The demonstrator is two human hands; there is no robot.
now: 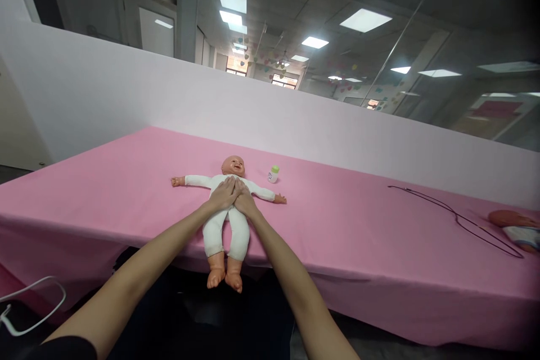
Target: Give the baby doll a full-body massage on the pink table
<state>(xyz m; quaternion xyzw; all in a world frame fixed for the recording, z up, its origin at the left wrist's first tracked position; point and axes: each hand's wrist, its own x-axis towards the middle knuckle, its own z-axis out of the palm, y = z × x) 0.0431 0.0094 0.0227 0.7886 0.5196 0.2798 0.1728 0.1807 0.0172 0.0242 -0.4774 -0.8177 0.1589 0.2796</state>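
A baby doll [238, 230] with a white cloth body lies on its back on the pink-covered table, arms spread wide and head away from me. Its feet stick out over the near edge. My left hand [223, 193] lies flat on the doll's chest, fingers stretched toward its head. Beside it, my right hand [243, 197] rests on the chest too, the two hands touching along their inner sides. Just past the doll's arm on the right stands a small white bottle [273, 174] with a green cap.
The pink cloth [337, 225] hangs over the table's near edge. A thin dark cord [455, 215] lies to the right, by a second doll [517, 230] cut off by the frame. A white wall [261, 112] with glass above stands behind. A white curved bar [59, 287] is at lower left.
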